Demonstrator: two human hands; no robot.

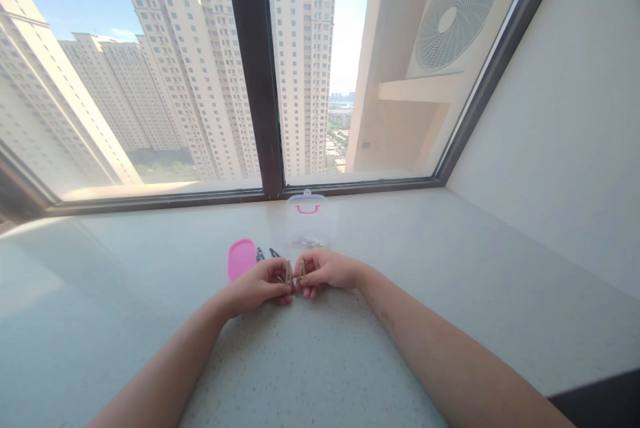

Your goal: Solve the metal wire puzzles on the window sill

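My left hand [267,283] pinches a slim gold-coloured hair clip [288,272] upright between thumb and fingers. Close beside it, my right hand [320,271] grips a second gold hair clip [301,269]. The fingertips of both hands nearly meet; whether they touch I cannot tell. Just beyond my left hand lie a black-and-white patterned hair clip [260,254] and a dark hair clip [275,253], both partly hidden by the fingers. A pink plastic lid or tray [241,259] rests to their left, its near edge behind my left hand.
Behind my hands stands a clear plastic box [308,225] with a pink handle and several small pieces at its bottom. The speckled pale sill [280,361] runs up to a dark-framed window [273,168]. A white wall [565,148] rises on the right.
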